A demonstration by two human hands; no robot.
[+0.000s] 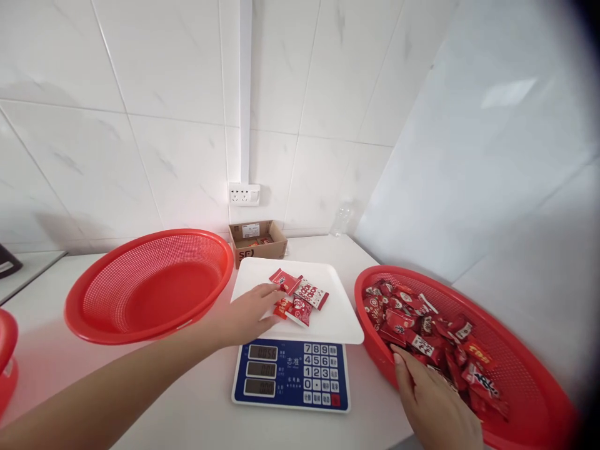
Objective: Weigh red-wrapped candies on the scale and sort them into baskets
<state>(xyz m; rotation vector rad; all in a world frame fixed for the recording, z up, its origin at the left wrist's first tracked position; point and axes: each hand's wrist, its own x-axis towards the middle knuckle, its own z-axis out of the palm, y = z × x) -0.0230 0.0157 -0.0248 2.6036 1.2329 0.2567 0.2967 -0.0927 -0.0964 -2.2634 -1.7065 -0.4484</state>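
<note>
Now my left hand (pixel 248 312) lies flat and open on the red packets (pixel 297 294) sitting on the scale tray (pixel 337 325), while my right hand (pixel 431 400), fingers loose, digs in the full basket (pixel 525 375).

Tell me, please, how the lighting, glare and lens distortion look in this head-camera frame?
Head view: bright even light, soft glare on the right wall tile; wide-angle bending curves tile lines; dark vignette at the right edge; scale display digits too blurred to read; left hand casts faint shadow.
</note>
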